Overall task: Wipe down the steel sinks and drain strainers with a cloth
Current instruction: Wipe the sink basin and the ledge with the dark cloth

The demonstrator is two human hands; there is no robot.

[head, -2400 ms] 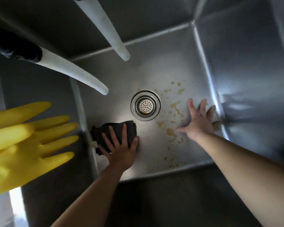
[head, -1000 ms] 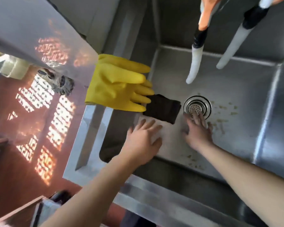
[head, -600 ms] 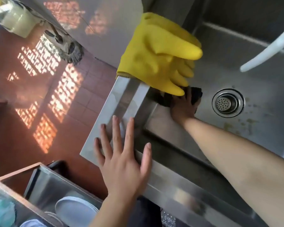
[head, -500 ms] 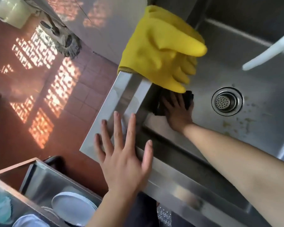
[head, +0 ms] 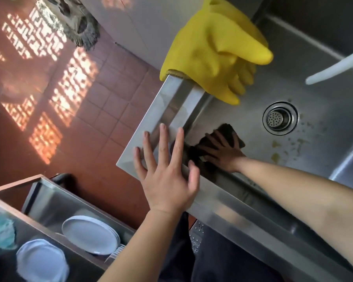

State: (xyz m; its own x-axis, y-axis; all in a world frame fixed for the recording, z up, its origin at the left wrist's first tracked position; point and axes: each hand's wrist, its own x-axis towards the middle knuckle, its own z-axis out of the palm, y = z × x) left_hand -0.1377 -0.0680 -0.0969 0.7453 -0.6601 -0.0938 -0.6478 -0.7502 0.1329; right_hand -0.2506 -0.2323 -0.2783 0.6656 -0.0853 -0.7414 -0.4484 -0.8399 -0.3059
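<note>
Two hands in play. Left hand [head: 167, 180] nearest, fingers spread flat on front-left corner of sink [head: 218, 204] rim, holding nothing, bracing. Right hand [head: 222, 151] farther in, fingers extended, pressing dark cloth [head: 228, 131] onto basin floor by left wall. Drain strainer [head: 280, 118] lies beyond and right of cloth, apart; brown spots [head: 275, 156] right of hand, unwiped. Right hand much nearer both. Yellow glove [head: 214, 49] draped over left rim, farthest. Versus half second ago: cloth slid out from under glove toward front wall; left hand unchanged.
</note>
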